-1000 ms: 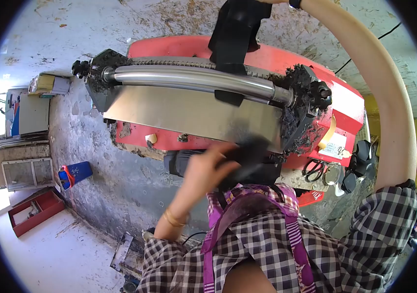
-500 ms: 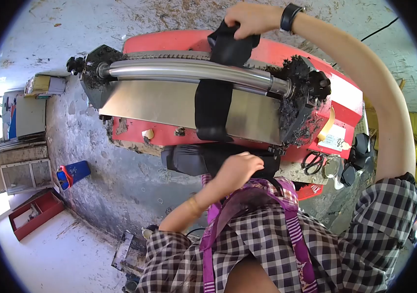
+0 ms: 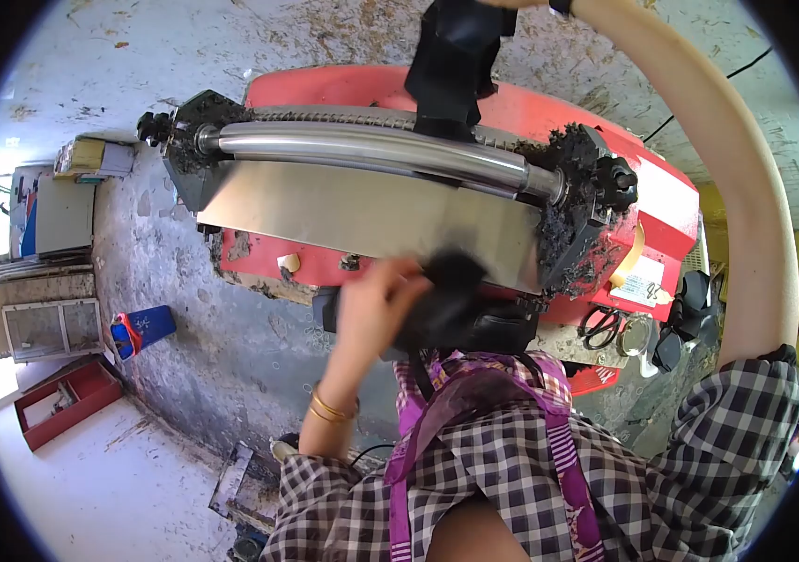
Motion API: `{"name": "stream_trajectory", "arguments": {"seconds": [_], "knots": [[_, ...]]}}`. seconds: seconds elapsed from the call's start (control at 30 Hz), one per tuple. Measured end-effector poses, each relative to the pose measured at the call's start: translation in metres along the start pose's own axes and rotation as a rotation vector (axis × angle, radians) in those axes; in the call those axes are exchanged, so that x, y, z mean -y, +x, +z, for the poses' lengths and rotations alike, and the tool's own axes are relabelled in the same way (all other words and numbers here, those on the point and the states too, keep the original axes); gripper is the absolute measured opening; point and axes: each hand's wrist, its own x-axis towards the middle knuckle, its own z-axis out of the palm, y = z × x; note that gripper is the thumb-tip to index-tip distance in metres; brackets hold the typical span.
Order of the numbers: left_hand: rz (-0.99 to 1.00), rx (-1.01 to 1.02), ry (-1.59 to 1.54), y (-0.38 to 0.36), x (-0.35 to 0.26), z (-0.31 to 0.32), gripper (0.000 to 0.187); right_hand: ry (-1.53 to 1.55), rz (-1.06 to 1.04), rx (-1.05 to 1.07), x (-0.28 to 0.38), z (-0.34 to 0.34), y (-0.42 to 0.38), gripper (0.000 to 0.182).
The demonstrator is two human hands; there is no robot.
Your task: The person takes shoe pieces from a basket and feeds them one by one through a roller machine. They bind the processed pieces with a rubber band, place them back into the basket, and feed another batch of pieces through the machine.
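A red machine (image 3: 325,86) with a steel roller (image 3: 362,155) and a flat metal plate (image 3: 343,211) stands in front of me. My left hand (image 3: 376,300) is at the plate's front edge, its fingers pinched on a black piece (image 3: 456,276) that is blurred by motion. Beneath it lies a stack of black pieces (image 3: 503,330) near my lap. My right hand (image 3: 512,3) is at the top edge, mostly cut off by the frame. A black strip (image 3: 456,66) hangs from it down to the back of the roller.
Black scraps cling to both ends of the roller. Scissors (image 3: 600,326), a round tin (image 3: 636,339) and black pieces (image 3: 695,290) are at the right. To the left are a blue bin (image 3: 151,330), a red tray (image 3: 90,421) and framed panels (image 3: 39,332).
My right hand has risen farther from the roller, drawing the black strip off the plate and up behind it. My left hand has moved left and lifted a black piece from the stack.
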Motion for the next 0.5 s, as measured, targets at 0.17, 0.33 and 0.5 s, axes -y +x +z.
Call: {"name": "stream_trajectory", "arguments": {"seconds": [0.17,0.33,0.5], "knots": [[-0.100,-0.155,0.113,0.072,-0.004,0.000,0.026,0.275,-0.170,0.347,0.074,0.052,-0.010,0.011],[0.303,-0.590,-0.062,0.059,0.001,0.002,0.014,0.174,0.065,0.379,0.103,0.063,-0.013,0.025],[-0.037,0.064,-0.256,-0.027,0.006,0.013,0.008,0.140,0.063,0.128,0.082,0.015,-0.015,0.022]]}}
